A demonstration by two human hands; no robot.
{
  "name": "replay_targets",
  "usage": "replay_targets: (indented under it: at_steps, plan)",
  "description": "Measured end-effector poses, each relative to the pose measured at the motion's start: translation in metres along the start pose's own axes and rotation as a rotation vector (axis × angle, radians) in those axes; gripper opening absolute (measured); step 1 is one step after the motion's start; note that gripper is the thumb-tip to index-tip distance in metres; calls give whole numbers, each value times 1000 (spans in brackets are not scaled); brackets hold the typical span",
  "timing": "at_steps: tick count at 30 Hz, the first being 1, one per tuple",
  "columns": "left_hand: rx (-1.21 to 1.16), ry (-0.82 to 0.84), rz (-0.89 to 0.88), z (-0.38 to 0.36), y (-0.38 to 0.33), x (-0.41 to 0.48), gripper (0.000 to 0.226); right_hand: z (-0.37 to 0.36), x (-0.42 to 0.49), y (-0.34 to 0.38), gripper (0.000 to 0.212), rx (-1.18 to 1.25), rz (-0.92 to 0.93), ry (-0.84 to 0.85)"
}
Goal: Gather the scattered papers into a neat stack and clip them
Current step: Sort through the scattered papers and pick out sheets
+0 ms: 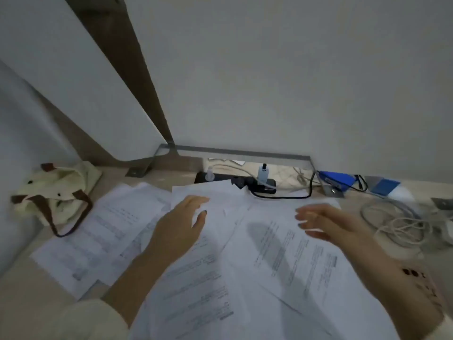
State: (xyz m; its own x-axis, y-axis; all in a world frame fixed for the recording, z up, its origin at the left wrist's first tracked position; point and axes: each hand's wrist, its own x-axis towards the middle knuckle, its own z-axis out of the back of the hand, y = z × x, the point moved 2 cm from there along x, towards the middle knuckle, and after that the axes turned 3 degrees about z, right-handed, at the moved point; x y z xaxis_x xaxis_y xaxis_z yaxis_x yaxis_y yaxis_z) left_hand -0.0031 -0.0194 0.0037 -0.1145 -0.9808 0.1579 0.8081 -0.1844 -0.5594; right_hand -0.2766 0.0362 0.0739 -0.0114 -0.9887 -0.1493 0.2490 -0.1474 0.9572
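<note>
Both hands open, left hand [182, 220] flat on the papers [245, 261], right hand [323, 223] hovering: sweep toward the desk's [22, 285] back edge and sheets snag the power strip [245, 184] cables.

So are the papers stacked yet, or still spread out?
Still spread. The papers fan across the desk at differing angles, overlapping loosely. The left hand rests on them; the right hand hovers open.

- We see white printed paper sheets [245, 253] scattered flat and overlapping at skewed angles across the beige surface [24, 290].
- One far sheet's edge lifts slightly.
</note>
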Motion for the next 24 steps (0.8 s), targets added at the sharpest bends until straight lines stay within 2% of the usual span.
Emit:
replay_targets:
  at_steps: [2, 4, 6, 8, 10, 12, 14, 16, 17, 19, 21, 24]
  plan:
    - [37, 118, 72, -28, 25, -28, 49, -28, -5, -46, 10, -182, -168, 103]
    - [121, 247, 143, -60, 55, -64, 78, -55, -13, -102, 9, -307, -272, 209]
    - [245, 267, 212, -83, 83, -90, 110, -81, -19, -142, 22, -344, -319, 234]
    - [330, 234, 270, -99, 106, -112, 120, -104, -23, -165, 43, -360, -352, 221]
    - [307, 203, 308, -118, 119, -133, 119, -123, -23, -184, 60, -359, -368, 197]
    - [274, 185, 301, -133, 123, -149, 110, -137, -21, -198, 66, -344, -342, 166]
    - [267, 160, 289, -140, 121, -154, 96, -148, -21, -203, 51, -315, -310, 148]
    - [223, 101, 282, -142, 113, -156, 97, -157, -24, -204, 18, -379, -230, 119]
    - [199, 70, 281, -142, 109, -156, 96, -159, -27, -203, 10, -410, -175, 105]
    - [126, 90, 268, -139, 102, -159, 79, -158, -35, -201, 25, -453, -56, 87]
    - [82, 67, 158, -127, 87, -156, 79, -148, -47, -193, 15, -454, 20, 89]
    - [146, 69, -113, -106, 52, -149, 92, -118, -66, -182, 22, -507, 134, 142]
